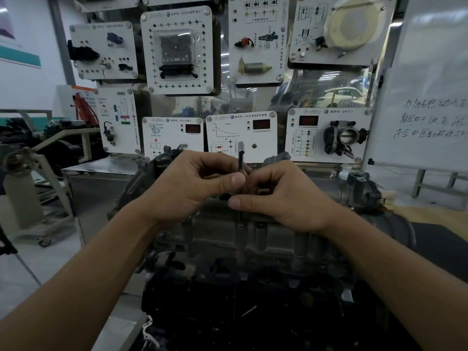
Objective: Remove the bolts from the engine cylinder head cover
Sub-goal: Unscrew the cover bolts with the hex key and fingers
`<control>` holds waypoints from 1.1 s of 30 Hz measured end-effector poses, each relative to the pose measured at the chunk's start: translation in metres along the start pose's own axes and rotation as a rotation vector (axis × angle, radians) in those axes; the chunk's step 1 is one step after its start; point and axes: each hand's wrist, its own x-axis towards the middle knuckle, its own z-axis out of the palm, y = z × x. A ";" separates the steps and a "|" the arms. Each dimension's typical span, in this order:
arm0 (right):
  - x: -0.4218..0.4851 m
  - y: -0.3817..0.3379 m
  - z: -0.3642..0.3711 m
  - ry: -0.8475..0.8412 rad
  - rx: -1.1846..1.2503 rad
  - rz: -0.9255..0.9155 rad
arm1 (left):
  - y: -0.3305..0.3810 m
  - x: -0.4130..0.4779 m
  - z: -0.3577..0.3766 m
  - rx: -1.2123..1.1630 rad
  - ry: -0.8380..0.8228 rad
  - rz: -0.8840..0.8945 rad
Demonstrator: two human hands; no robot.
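I see white square training panels (177,49) on a shiny metal board (329,84), a handwritten whiteboard (425,97) at right, and pale grey floor (20,274).

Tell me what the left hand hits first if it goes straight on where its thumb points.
The left hand pinches the thin dark tool, so that comes first. Just past it is the right hand, which seems to pinch the same tool, though depth is hard to judge.

Auto training workshop: engine (253,239) on stand, wall of sensor demo boards (177,49), whiteboard (425,97).
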 end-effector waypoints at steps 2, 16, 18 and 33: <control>0.000 0.000 0.001 0.002 0.018 -0.001 | 0.000 0.000 0.000 0.009 0.015 -0.008; 0.000 0.003 0.001 0.091 0.054 0.010 | -0.001 -0.002 0.000 -0.110 -0.002 -0.016; 0.001 0.004 0.001 0.074 0.034 0.011 | 0.000 -0.003 -0.001 -0.109 -0.039 -0.014; -0.001 0.001 0.000 0.007 0.018 -0.023 | -0.002 -0.001 0.001 -0.071 0.040 0.000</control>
